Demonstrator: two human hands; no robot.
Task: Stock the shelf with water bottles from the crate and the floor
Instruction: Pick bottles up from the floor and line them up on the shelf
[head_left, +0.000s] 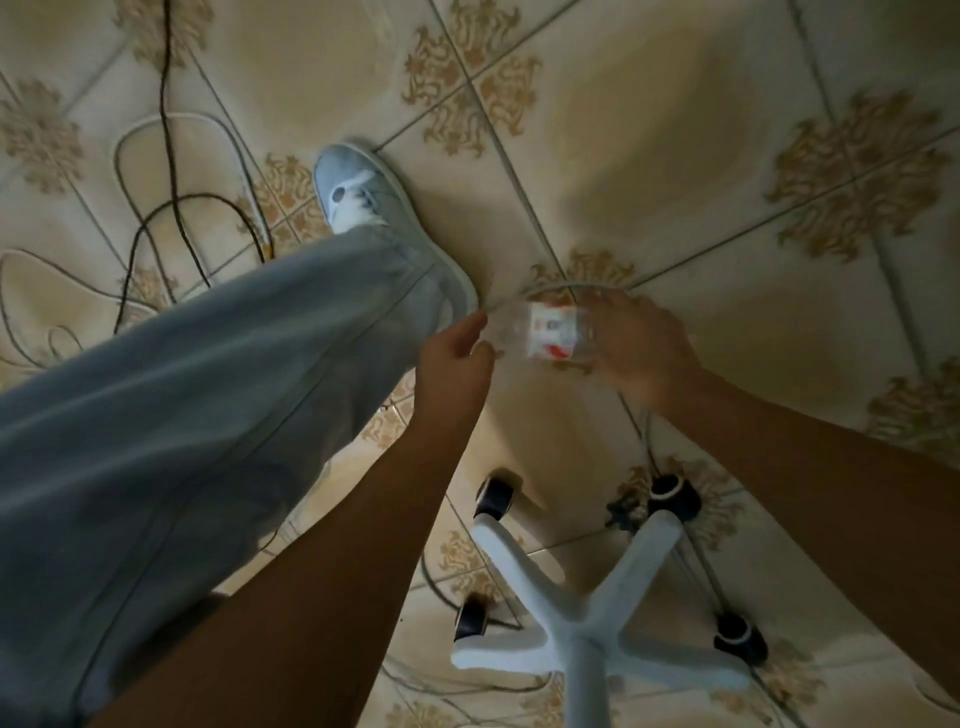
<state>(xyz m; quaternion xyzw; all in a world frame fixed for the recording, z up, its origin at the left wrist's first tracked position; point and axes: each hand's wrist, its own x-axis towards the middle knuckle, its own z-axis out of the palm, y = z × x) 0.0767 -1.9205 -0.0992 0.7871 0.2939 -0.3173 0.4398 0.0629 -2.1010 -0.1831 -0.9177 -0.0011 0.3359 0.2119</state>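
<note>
A clear plastic water bottle (540, 332) with a white and red label lies sideways above the tiled floor, blurred by motion. My right hand (639, 343) grips its right end, fingers curled round it. My left hand (457, 358) is at the bottle's left end, with its thumb and fingers close against the neck; whether it grips is unclear. No shelf or crate is in view.
My left leg in light jeans and a grey sneaker (363, 197) stands left of the hands. Black and white cables (171, 208) loop over the floor at the left. A white chair base (587, 613) with black castors sits below my arms.
</note>
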